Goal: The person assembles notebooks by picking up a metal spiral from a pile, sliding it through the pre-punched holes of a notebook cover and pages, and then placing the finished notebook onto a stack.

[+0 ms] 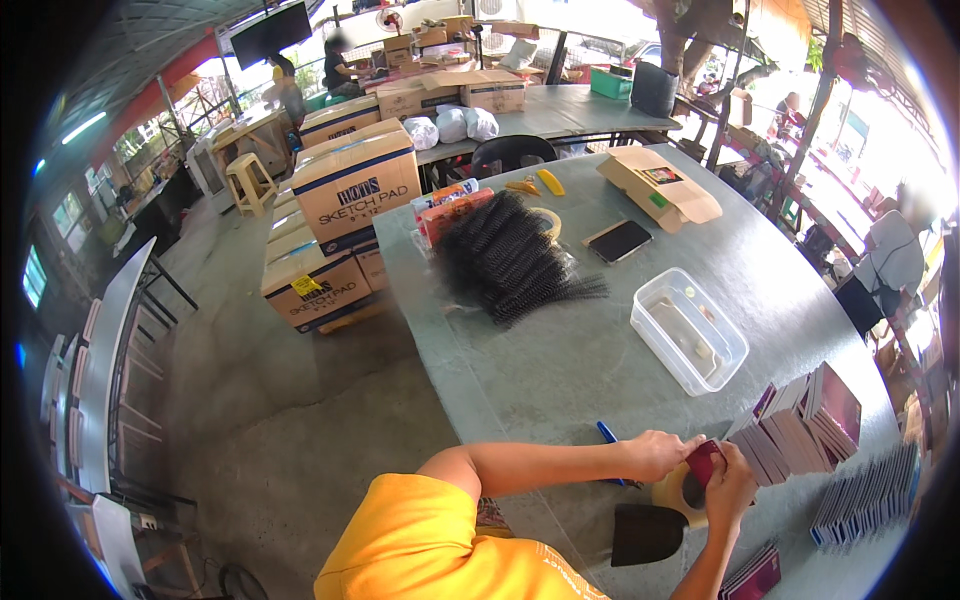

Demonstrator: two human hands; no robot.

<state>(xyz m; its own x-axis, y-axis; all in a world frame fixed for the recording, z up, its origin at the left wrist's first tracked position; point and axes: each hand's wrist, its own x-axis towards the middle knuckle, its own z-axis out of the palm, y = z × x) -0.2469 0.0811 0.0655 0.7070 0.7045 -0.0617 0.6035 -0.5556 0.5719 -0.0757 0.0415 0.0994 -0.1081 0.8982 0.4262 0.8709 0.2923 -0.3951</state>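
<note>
Near the table's front right, my left hand (pixel 660 455) and my right hand (pixel 733 484) meet around a small maroon booklet (pixel 704 460). The fingers of both are closed on its edges. Below them lies a roll of tape (pixel 668 489), partly covered by my right hand. A black, flat-looking object (pixel 648 535) sits beside the roll; its kind is unclear. A blue pen (pixel 606 432) shows next to my left forearm, partly hidden. Just right of my hands, a leaning row of booklets (pixel 800 425) has maroon covers and pale page edges.
Rows of spiral-bound notebooks (pixel 866 498) and maroon booklets (pixel 752 575) line the right edge. Farther off are a clear plastic tub (pixel 690 330), a phone (pixel 619 241), an opened carton (pixel 660 187) and a heap of black coils (pixel 515 255). Stacked cartons (pixel 358 187) stand left of the table.
</note>
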